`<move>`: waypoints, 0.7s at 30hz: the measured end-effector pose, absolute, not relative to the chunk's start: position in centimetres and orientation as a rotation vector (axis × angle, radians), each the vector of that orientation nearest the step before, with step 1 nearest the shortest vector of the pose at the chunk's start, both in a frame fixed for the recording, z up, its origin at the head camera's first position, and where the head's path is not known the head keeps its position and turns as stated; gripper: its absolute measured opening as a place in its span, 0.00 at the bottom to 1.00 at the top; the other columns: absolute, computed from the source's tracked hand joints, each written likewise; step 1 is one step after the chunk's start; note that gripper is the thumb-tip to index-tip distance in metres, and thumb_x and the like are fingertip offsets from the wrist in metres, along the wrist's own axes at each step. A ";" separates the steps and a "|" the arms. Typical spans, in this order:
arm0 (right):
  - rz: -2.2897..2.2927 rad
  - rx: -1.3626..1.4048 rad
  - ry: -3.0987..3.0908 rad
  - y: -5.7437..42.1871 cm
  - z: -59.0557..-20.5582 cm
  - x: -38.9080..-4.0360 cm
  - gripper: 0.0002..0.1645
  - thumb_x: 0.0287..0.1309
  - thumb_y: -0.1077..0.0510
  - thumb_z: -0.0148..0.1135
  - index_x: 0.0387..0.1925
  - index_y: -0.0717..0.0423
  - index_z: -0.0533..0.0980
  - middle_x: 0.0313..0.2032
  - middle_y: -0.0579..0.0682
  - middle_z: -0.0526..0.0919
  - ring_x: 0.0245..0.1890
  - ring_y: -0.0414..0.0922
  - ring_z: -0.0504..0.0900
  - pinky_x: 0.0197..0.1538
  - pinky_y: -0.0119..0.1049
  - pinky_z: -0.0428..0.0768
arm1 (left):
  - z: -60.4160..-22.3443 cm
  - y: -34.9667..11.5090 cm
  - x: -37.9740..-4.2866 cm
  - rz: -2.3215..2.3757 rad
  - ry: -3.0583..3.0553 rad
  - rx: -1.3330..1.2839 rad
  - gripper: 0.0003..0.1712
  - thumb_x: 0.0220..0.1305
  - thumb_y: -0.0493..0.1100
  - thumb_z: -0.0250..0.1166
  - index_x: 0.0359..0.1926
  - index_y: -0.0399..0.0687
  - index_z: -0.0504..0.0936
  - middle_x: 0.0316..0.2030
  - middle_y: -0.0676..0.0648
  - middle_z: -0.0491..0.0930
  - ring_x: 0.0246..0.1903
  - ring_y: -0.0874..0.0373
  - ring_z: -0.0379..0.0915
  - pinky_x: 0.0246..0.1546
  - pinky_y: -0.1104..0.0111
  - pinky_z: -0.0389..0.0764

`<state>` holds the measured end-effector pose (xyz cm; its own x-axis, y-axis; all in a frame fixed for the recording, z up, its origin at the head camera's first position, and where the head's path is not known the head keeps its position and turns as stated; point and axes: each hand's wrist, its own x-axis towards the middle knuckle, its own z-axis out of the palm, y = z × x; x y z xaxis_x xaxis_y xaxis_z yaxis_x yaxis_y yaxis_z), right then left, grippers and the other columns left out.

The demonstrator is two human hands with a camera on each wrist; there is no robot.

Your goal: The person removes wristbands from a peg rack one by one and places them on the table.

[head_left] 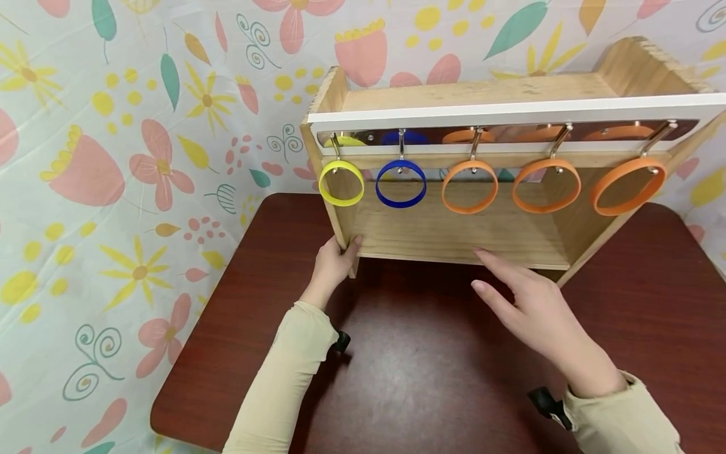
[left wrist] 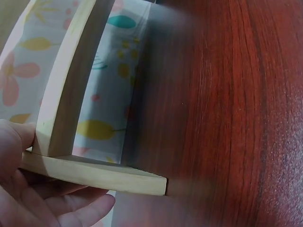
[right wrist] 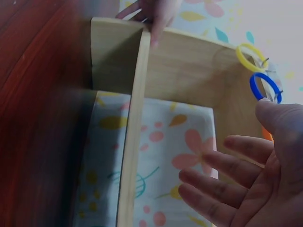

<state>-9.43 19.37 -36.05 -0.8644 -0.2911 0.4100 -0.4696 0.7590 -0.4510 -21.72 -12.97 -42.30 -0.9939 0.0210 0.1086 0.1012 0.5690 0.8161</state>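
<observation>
A wooden shelf unit (head_left: 459, 224) stands toward the back of the table in the head view. My left hand (head_left: 331, 268) grips the lower part of its left side panel (left wrist: 109, 179), thumb on the inner face and fingers behind. Fingers spread, my right hand (head_left: 533, 309) hovers before the lower board (right wrist: 130, 156) and holds nothing. From hooks along the front hang a yellow ring (head_left: 341, 203), a blue ring (head_left: 401, 205) and three orange rings, the middle one (head_left: 546, 209) partly in front of the shelf's right side.
The dark red-brown table (head_left: 408, 378) extends in front of the shelf and to both sides. Behind it hangs a white cloth (head_left: 215, 164) printed with flowers and leaves. A white-edged strip (head_left: 499, 112) runs along the shelf's upper front, bearing the hooks.
</observation>
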 end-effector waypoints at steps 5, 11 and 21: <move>0.856 0.604 -2.610 18.1 -35.6 -9.9 0.30 0.65 0.52 0.63 0.67 0.48 0.69 0.61 0.52 0.76 0.57 0.54 0.77 0.53 0.53 0.74 | -42.2 -13.1 -21.7 -1.478 -2.710 -0.128 0.19 0.73 0.55 0.55 0.42 0.43 0.77 0.34 0.41 0.81 0.32 0.51 0.78 0.34 0.60 0.78; 0.908 0.640 -2.528 16.4 -35.0 -10.8 0.28 0.64 0.54 0.64 0.65 0.46 0.73 0.57 0.48 0.80 0.50 0.46 0.81 0.46 0.41 0.75 | -42.3 -13.1 -21.8 -1.501 -2.709 -0.144 0.18 0.73 0.55 0.54 0.44 0.43 0.77 0.35 0.43 0.80 0.37 0.46 0.80 0.34 0.60 0.79; 1.072 0.740 -2.460 13.4 -33.8 -12.2 0.25 0.64 0.56 0.64 0.63 0.46 0.74 0.46 0.44 0.85 0.43 0.41 0.84 0.38 0.34 0.76 | -42.2 -13.1 -21.7 -1.513 -2.733 -0.135 0.19 0.74 0.55 0.53 0.46 0.43 0.76 0.37 0.39 0.80 0.36 0.47 0.79 0.34 0.60 0.79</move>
<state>-12.16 13.40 -33.79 -0.7996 -0.3197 0.5083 -0.5899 0.5761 -0.5658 -21.72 -13.07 -42.25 -0.9962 0.0684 0.0545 0.0825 0.5283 0.8451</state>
